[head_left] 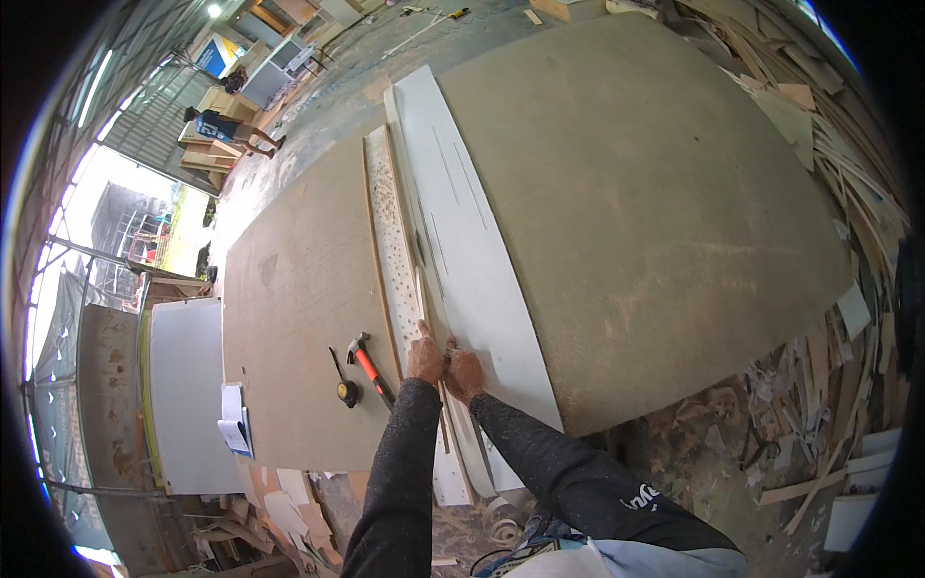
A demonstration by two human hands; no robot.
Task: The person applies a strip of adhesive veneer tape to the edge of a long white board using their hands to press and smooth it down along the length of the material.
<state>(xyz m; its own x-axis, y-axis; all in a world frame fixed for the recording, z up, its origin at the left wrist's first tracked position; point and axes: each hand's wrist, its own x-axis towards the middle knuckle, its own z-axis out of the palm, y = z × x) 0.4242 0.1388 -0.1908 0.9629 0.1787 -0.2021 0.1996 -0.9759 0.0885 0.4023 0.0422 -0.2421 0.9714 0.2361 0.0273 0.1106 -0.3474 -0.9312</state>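
My left hand point(425, 356) is closed on a thin pale wooden strip point(420, 292) that runs away from me. Right beside it, my right hand point(464, 373) has its fingers curled in at the edge of a long white panel point(479, 231); whatever they grip is hidden. Under and left of the hands lies a narrow speckled board point(387, 217) edged by a brown wooden strip point(375, 231). A claw hammer point(368, 364) with an orange and black handle rests left of my left hand. Farther left is a black and yellow tape measure point(347, 391).
Large brown sheets point(655, 212) form the work surface. A paper pad point(234, 421) lies at its left edge. Wood offcuts point(819, 376) pile up along the right side. A person point(226, 128) stands far off at upper left, and a white panel point(188, 395) is at left.
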